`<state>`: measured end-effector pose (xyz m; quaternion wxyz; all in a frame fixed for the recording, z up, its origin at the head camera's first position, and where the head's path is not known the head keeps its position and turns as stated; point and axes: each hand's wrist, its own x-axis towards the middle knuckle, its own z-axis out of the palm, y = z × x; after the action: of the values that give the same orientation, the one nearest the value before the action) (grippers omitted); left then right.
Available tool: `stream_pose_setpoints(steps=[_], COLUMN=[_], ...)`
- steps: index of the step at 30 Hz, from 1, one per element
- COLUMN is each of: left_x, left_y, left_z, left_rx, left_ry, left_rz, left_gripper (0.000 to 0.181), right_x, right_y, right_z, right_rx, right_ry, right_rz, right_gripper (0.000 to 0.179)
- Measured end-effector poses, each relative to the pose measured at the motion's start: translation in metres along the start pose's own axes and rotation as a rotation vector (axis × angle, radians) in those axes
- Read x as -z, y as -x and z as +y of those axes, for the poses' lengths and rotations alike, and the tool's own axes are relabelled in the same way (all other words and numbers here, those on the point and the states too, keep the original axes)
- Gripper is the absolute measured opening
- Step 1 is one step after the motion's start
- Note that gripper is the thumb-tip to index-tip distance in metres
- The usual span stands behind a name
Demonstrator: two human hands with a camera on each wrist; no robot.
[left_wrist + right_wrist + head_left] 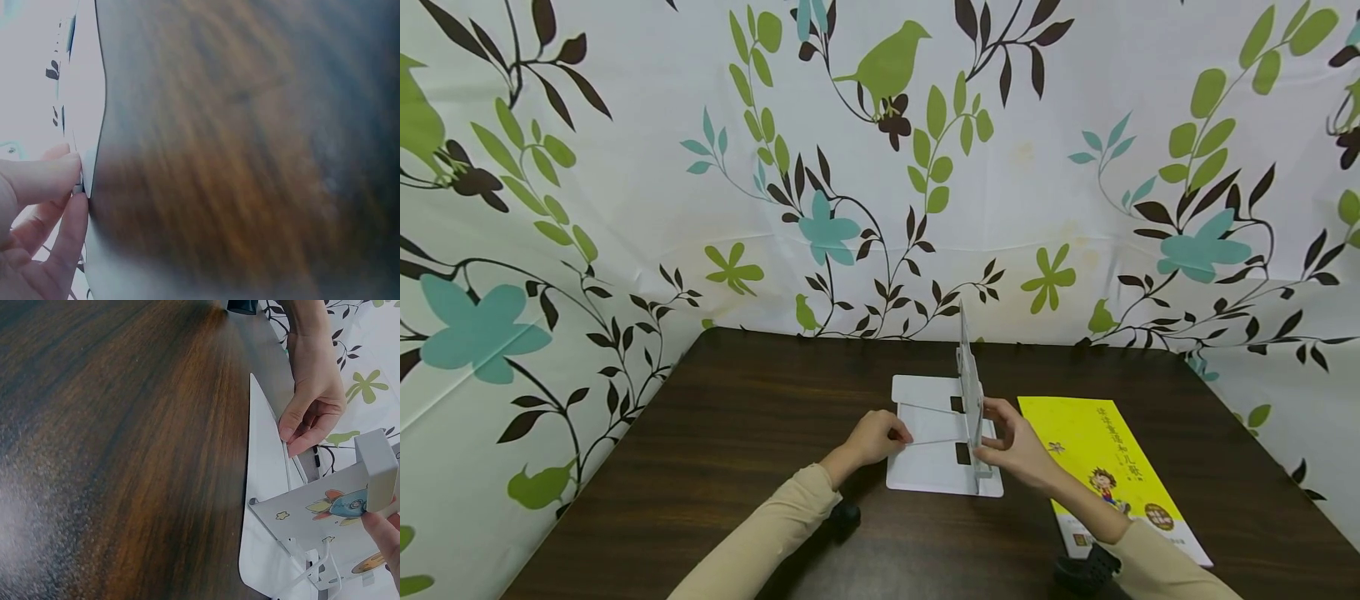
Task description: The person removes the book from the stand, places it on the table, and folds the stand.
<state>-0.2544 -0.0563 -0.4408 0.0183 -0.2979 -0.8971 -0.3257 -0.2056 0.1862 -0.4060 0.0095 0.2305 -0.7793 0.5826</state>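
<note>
A white folding book stand (917, 479) lies with its flat base on the table. Its upright panel (968, 392) rises toward the base's right side, seen nearly edge-on in the head view. In the right wrist view, the panel's face (294, 509) carries cartoon drawings and a folded ledge (376, 462). My left hand (874, 437) pinches the thin white wire support (934, 441) at the base's left edge. With thumb and fingers, my right hand (1021, 446) grips the panel from the right; only part of that hand shows in the right wrist view.
A yellow book (1093, 442) with a cartoon child on its cover lies right of the stand, partly beneath my right forearm. The dark wooden table (760, 417) reaches back to a patterned cloth (647, 183) with leaves and birds.
</note>
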Motion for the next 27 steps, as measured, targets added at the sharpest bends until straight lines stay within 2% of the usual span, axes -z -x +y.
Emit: stream_pose_setpoints(steps=[6,10,14,19,22,27], left_x=[-0.001,0.000,0.005,0.019,0.031,0.055], left_y=[-0.001,0.000,0.000,0.001,0.002,0.004], left_z=[0.000,-0.002,-0.002,0.002,0.007,0.024], left_rx=[0.002,0.011,0.026,0.033,0.020,0.001], left_ry=[-0.003,0.026,0.066,0.135,0.187,0.318], left_rz=[0.003,-0.019,-0.051,-0.065,-0.051,-0.018], left_gripper=[0.009,0.007,0.025,0.042,0.046,0.049], right_x=[0.000,-0.002,-0.003,-0.006,-0.008,-0.011], right_y=[0.000,0.000,-0.001,-0.003,-0.004,-0.006], right_z=[0.000,-0.001,-0.003,-0.003,-0.004,-0.006], right_rx=[-0.002,0.005,-0.002,0.003,0.013,0.011], right_ry=[0.003,0.015,0.028,0.034,0.039,0.046], right_rz=[0.002,0.003,0.004,-0.005,-0.014,-0.010], right_gripper=[0.060,0.059,0.061,0.061,0.062,0.063])
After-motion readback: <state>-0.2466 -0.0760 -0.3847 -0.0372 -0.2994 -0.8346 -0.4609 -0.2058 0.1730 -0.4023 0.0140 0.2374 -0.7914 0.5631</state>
